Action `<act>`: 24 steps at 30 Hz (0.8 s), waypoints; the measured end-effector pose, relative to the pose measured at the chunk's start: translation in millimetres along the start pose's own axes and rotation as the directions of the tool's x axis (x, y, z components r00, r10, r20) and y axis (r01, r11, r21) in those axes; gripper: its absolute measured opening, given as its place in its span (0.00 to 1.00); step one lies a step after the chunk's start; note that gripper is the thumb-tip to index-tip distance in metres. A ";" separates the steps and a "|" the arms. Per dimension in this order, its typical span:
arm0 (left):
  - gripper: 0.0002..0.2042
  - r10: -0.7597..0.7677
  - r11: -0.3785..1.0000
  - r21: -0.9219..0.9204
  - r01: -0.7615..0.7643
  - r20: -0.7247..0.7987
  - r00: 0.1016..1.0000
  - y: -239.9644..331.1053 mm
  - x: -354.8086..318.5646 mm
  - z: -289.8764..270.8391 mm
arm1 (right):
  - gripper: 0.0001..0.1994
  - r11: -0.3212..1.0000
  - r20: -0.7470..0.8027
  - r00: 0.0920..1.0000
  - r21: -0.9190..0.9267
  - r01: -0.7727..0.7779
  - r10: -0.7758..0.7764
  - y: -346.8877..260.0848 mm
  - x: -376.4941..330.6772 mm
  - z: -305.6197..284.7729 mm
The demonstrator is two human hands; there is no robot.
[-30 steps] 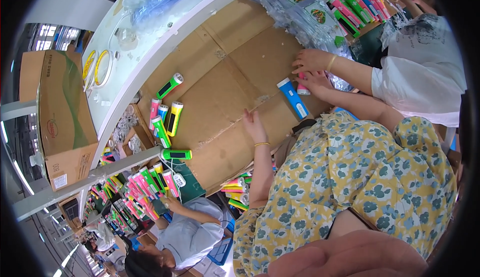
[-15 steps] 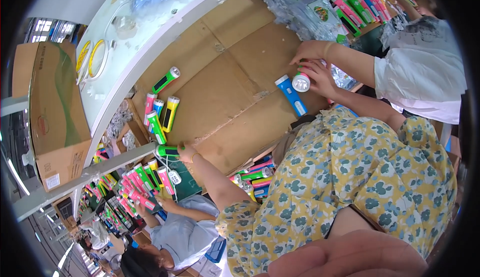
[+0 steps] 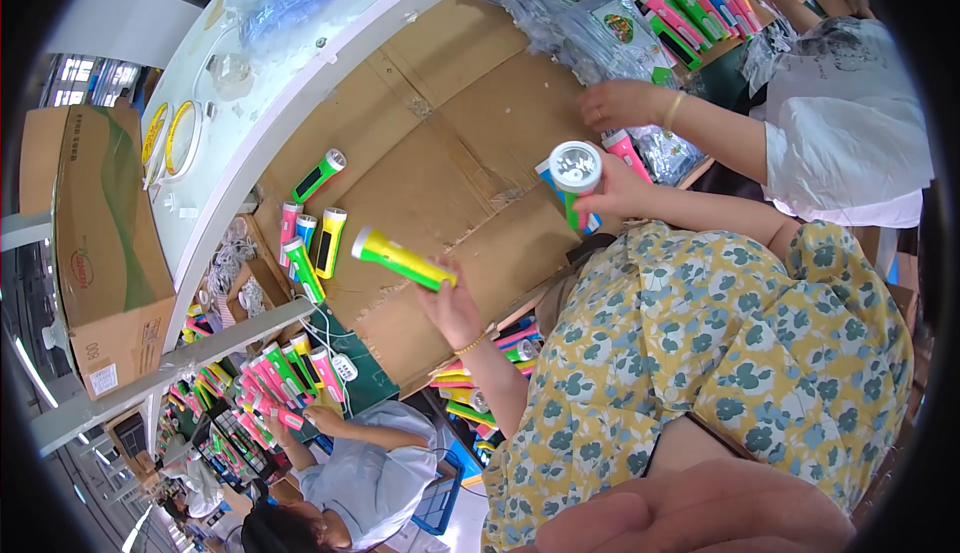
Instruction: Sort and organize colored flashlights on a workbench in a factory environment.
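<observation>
A yellow-green flashlight (image 3: 402, 259) is gripped at its tail by the left hand (image 3: 452, 305), at nine o'clock from the right hand (image 3: 612, 191), whose fingers are closed on a second flashlight (image 3: 576, 175). Held so far back above the cardboard-covered desk (image 3: 470, 143), the first one could tip and slip out.

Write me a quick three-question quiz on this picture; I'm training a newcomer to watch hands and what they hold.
1. True or false: the left hand holds a yellow-green flashlight over the cardboard sheet.
2. What does the right hand hold? A) a roll of tape; B) a second flashlight, round lens toward the camera; C) nothing.
3. Fill in: the co-worker's hand reaches in from a ___ sleeve.

Key: 1 true; 2 B; 3 white.
</observation>
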State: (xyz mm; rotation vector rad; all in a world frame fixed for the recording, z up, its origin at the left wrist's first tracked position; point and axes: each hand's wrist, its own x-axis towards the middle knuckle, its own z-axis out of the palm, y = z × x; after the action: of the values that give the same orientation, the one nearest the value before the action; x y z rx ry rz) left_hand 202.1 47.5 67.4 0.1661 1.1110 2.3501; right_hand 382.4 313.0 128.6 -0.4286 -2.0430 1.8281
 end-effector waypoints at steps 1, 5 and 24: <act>0.29 -0.091 0.996 0.015 0.090 0.065 0.994 -13.0 2.0 21.8 | 0.31 0.998 -0.017 0.998 -0.025 -0.056 0.056 -3.9 -2.2 -7.1; 0.33 -0.233 0.941 -0.174 0.290 0.288 0.929 -15.0 -5.0 73.3 | 0.24 0.944 -0.027 0.969 0.235 -0.233 0.246 0.6 14.3 7.1; 0.23 -0.402 0.907 -0.072 0.415 0.146 0.904 -17.4 8.2 112.2 | 0.22 0.257 0.404 0.747 0.763 -0.594 0.527 -14.0 14.3 4.4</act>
State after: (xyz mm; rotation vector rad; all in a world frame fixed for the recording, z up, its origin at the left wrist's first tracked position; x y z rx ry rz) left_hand 238.8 137.5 126.9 0.0390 0.8631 1.9820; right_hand 367.9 314.1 143.1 -0.8485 -0.6556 3.0245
